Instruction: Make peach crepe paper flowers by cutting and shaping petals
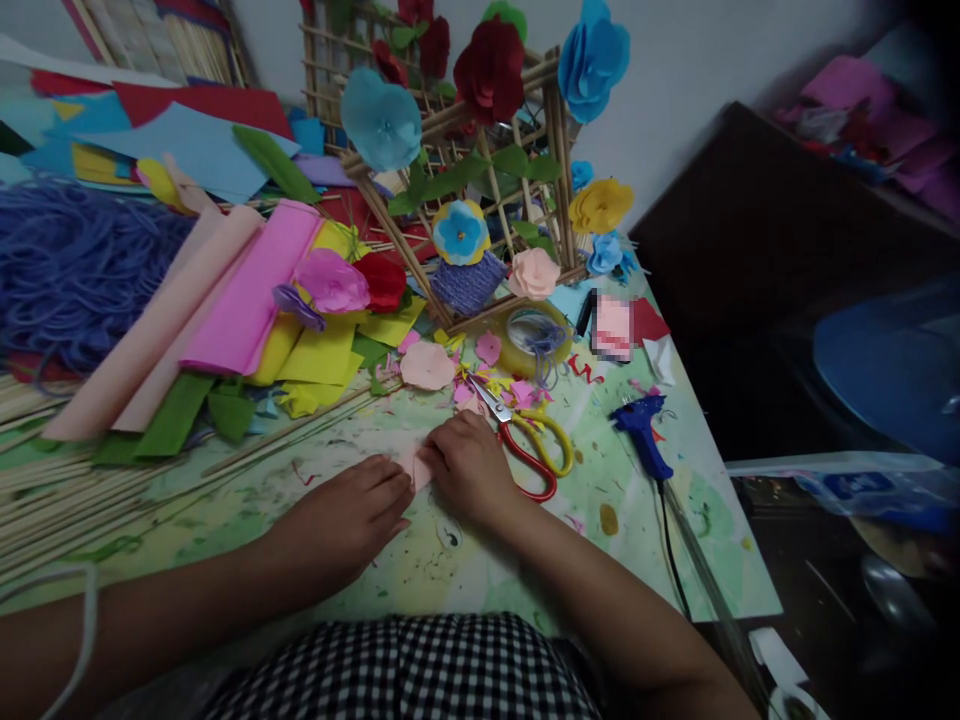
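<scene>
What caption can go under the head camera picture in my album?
Left hand and right hand meet at pale pink paper, scissors close by, colourful flowers beyond.

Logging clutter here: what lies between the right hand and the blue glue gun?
Metal scissors with red and yellow handles, seen in the head view.

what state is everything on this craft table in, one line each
pale pink paper, in the grip of left hand and right hand, partly hidden
scissors, lying flat; blade gap unclear
glue gun, lying down, corded; power unclear
tape roll, flat, yarn in its centre
bright pink paper, rolled up
purple-blue yarn, loose heap
stick frame, standing, flowers on it
</scene>
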Tool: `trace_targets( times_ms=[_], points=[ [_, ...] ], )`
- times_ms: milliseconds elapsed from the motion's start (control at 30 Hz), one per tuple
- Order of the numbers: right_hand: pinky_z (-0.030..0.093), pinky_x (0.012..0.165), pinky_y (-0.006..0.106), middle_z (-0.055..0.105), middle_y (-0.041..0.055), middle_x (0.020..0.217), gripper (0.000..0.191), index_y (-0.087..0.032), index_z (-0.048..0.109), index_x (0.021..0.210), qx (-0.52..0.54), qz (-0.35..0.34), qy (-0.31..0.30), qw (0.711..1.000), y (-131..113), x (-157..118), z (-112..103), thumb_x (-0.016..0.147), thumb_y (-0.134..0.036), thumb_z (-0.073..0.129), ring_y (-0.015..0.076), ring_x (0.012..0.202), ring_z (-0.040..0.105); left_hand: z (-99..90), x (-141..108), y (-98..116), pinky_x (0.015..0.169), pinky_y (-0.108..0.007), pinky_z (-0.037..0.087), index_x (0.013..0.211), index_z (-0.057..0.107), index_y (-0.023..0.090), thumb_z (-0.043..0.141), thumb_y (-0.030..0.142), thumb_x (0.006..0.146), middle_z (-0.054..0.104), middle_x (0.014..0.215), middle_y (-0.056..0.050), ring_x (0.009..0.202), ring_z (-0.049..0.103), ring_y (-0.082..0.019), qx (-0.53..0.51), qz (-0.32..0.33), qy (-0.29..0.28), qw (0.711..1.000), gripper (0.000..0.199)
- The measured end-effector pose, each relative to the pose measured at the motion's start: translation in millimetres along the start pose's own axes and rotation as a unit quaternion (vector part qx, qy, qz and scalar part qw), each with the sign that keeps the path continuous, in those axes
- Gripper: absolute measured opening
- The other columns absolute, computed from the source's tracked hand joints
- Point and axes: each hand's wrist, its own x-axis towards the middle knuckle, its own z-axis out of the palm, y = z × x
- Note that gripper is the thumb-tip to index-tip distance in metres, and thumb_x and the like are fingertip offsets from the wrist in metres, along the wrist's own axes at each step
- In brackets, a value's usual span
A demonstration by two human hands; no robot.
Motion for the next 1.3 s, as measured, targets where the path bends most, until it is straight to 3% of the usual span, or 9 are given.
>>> trace_targets(
  times_ms=[467,567,700,1100,1200,1300],
  points=[
    [0.035,0.075,0.03,0.064,0.0048,0.079,0.022,-0.016,0.065,0.082,0.028,0.001,0.0,1.0,4,0,-3,0.09,-0.035,0.059,0.0192,0.083,0.048,-1.4,-3,2,0.097,-0.042,0.044,0.116,0.057,0.006,0.043,0.024,0.094,0.069,0.106,-0.014,0.101,0.061,-0.025,0.056,-0.004,0.017,0.998,0.031],
    [0.034,0.076,0.03,0.064,0.0049,0.078,0.023,-0.016,0.065,0.081,0.029,-0.002,0.002,1.0,4,0,-3,0.091,-0.035,0.057,0.019,0.083,0.048,-1.2,-1,2,0.097,-0.045,0.044,0.124,0.052,0.004,0.041,0.023,0.094,0.067,0.111,-0.016,0.102,0.06,-0.026,0.061,-0.002,0.0,0.998,0.036],
    [0.034,0.077,0.03,0.064,0.0051,0.079,0.021,-0.016,0.065,0.081,0.036,0.002,0.009,0.999,5,-1,-1,0.091,-0.034,0.058,0.0192,0.084,0.047,-0.7,1,1,0.098,-0.049,0.042,0.118,0.058,0.008,0.043,0.018,0.092,0.067,0.106,-0.014,0.099,0.059,-0.026,0.04,-0.001,-0.034,0.999,0.031],
    [0.036,0.082,0.033,0.062,0.0063,0.084,0.018,-0.017,0.063,0.085,0.019,0.027,0.026,0.999,2,-4,1,0.091,-0.033,0.057,0.0211,0.089,0.047,-0.8,-1,4,0.101,-0.056,0.038,0.118,0.059,0.011,0.048,0.016,0.09,0.064,0.105,-0.014,0.103,0.056,-0.028,0.019,-0.027,-0.044,0.998,0.031],
    [0.036,0.088,0.038,0.06,0.0109,0.097,0.029,-0.014,0.06,0.097,0.0,0.037,0.045,0.998,-4,-10,-3,0.09,-0.043,0.055,0.0251,0.098,0.045,-0.4,-1,4,0.1,-0.056,0.038,0.117,0.06,0.009,0.049,0.017,0.089,0.063,0.102,-0.014,0.098,0.055,-0.027,0.031,-0.022,-0.047,0.998,0.03],
    [0.034,0.093,0.043,0.056,0.0162,0.102,0.046,-0.009,0.058,0.102,-0.053,0.03,0.042,0.997,-8,-14,-1,0.089,-0.053,0.051,0.0296,0.101,0.042,-1.3,0,4,0.089,-0.051,0.045,0.113,0.061,0.009,0.048,0.017,0.09,0.062,0.09,-0.012,0.09,0.054,-0.027,0.036,-0.028,-0.061,0.997,0.028]
  ],
)
